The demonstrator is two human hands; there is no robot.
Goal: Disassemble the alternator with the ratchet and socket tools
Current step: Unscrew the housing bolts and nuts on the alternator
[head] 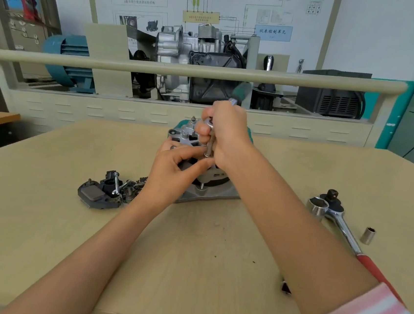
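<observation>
The alternator (208,182) stands on the wooden table (191,244), its grey housing and dark stator partly hidden by both hands. My right hand (224,135) grips a small ratchet with a green handle (241,91) that sticks up and away; its chrome socket extension (209,147) points down into the alternator's top. My left hand (174,168) rests against the alternator's left side, thumb and fingers pinching at the lower end of the extension.
Removed parts, a black cover, a regulator and bolts (106,189), lie left of the alternator. A big red-handled ratchet (342,222) with a large socket (317,207) and a small loose socket (368,235) lie at the right. A railing and engine display stand behind the table.
</observation>
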